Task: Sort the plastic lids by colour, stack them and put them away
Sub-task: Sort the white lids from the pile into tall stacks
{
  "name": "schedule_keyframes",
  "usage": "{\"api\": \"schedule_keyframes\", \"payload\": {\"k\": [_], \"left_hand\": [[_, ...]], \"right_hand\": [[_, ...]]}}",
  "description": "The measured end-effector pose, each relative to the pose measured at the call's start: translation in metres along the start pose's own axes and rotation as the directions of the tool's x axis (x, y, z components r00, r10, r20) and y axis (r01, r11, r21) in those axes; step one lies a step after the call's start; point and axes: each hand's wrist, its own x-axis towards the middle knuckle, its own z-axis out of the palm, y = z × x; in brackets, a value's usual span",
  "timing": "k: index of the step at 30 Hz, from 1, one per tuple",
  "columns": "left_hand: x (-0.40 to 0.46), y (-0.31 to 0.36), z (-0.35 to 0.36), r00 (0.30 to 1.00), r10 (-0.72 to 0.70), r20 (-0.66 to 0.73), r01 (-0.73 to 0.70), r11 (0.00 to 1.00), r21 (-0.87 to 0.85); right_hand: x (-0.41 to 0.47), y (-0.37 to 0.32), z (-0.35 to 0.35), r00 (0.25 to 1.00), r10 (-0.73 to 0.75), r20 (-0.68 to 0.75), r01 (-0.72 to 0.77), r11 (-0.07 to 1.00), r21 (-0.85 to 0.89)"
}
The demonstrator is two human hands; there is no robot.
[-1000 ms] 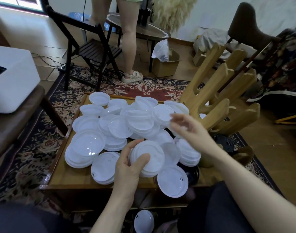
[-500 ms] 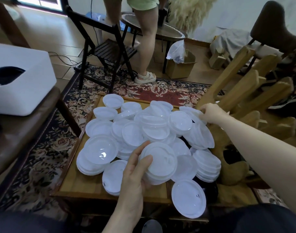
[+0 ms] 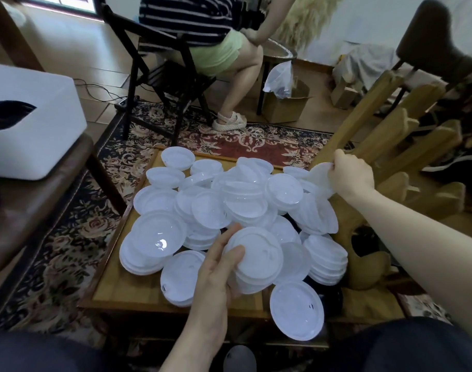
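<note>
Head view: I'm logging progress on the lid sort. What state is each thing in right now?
Left hand: grips a stack of white lids.
Held stack: tilted, raised over the pile.
Right hand: pinches one lid at the far right.
Pinched lid: lifted at an angle.
Pile: loose, overlapping, unsorted.
Near lid: overhangs the table's front edge.

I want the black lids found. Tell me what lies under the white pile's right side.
Dark shapes show beneath the white lids near the table's right edge; whether they are lids stays hidden.
</note>
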Motion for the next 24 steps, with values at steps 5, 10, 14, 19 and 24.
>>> {"api": "schedule_keyframes", "payload": {"k": [5,10,14,19,24], "left_hand": [[-0.002,0.001,0.002,1.000,-0.006,-0.013,0.006,1.000,0.008],[-0.005,0.001,0.006,1.000,0.003,-0.005,-0.003,1.000,0.022],[-0.008,-0.002,0.008,1.000,0.011,0.019,-0.012,0.998,0.064],[-0.011,-0.005,0.007,0.999,0.012,0.031,-0.014,0.996,0.083],[-0.012,-0.005,0.006,0.998,0.016,0.054,-0.021,0.996,0.085]], "right_hand": [[-0.015,-0.001,-0.037,0.977,0.014,-0.210,0.008,0.994,0.107],[-0.082,-0.029,-0.073,0.957,0.060,-0.283,0.054,0.923,0.380],[-0.158,-0.054,-0.085,0.981,-0.096,-0.170,0.171,0.843,0.509],[-0.211,-0.063,-0.081,0.959,-0.245,-0.141,0.278,0.722,0.634],[-0.227,-0.059,-0.064,0.938,-0.313,-0.146,0.277,0.427,0.861]]}}
